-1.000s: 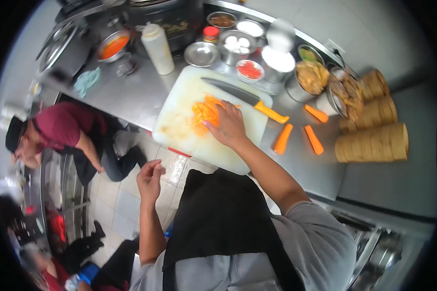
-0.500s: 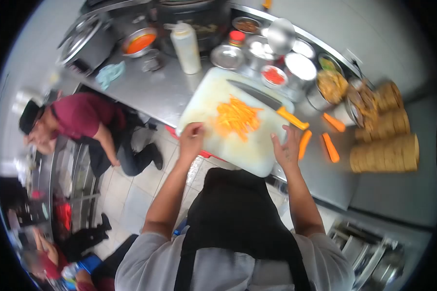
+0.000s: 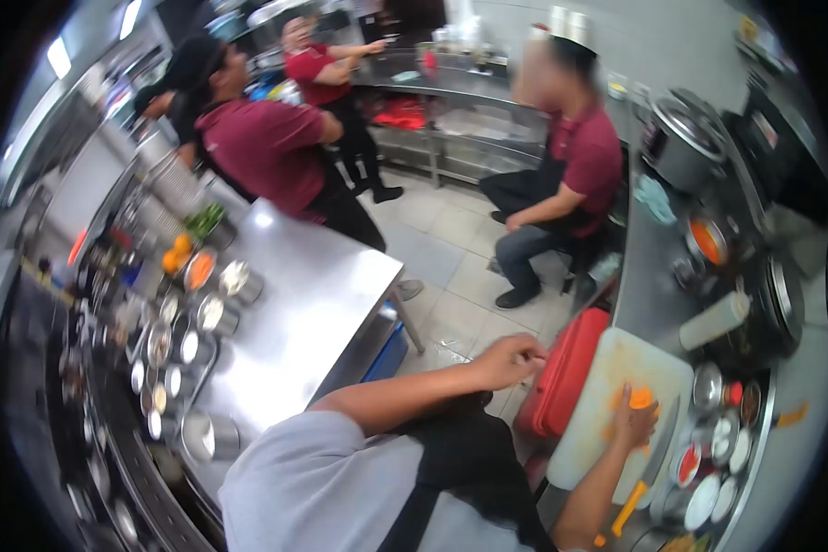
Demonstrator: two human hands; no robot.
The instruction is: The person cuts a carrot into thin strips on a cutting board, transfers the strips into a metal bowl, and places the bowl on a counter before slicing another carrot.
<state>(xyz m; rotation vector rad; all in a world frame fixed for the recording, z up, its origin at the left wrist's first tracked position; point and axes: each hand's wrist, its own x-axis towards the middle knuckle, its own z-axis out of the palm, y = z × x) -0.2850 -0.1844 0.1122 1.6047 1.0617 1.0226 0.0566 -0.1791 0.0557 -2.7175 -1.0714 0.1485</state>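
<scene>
A white cutting board (image 3: 584,440) lies on the counter to my right, with a pile of orange carrot strips (image 3: 641,397) on it. My right hand (image 3: 631,426) is on the pile, its fingers curled around strips. Beside that hand, along the board's far side, rests a knife with a yellow handle (image 3: 629,511). My left hand (image 3: 506,362) hovers in front of my body, left of a red plastic container (image 3: 569,370). Its fingers are curled together, and whatever they may hold does not show.
A steel table (image 3: 308,294) stands at left, carrying several metal containers. Co-workers in maroon shirts stand beyond it; a seated person (image 3: 575,175) is ahead. Along the right counter are a squeeze bottle (image 3: 714,321), a rice cooker (image 3: 683,138) and bowls of ingredients.
The view has swung left, bringing the steel table and more co-workers into sight. My right hand has moved from the board's edge onto the carrot strips. My left hand is now away from the board.
</scene>
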